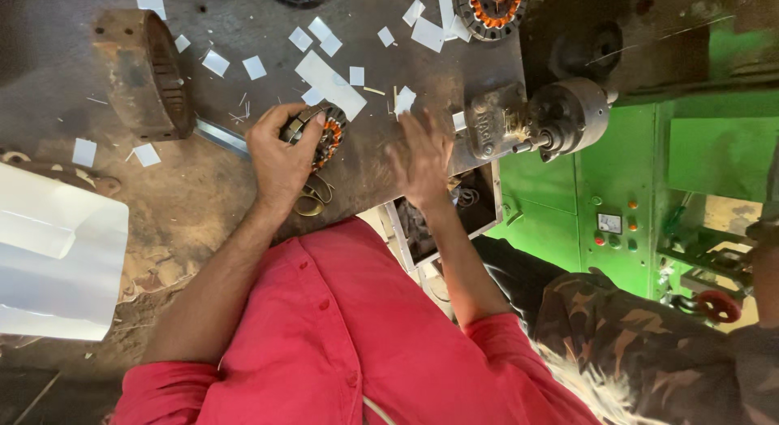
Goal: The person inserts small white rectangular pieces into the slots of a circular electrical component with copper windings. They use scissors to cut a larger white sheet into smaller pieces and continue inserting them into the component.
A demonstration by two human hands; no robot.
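The left hand (280,153) is gripping a round stator (320,137) with orange windings, pressing it on the dark worktop (243,27). The right hand (422,161), open, empty and blurred, is hovering just right of it, near white paper slips (329,80).

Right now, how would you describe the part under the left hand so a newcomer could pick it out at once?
Start at the dark metal workbench strewn with white paper slips. Near its front edge, the left hand grips a round motor stator. Unlike the bigger rusty brown housing to its left, it is small, with orange-and-copper windings inside its ring; a similar stator lies at the far edge, untouched.
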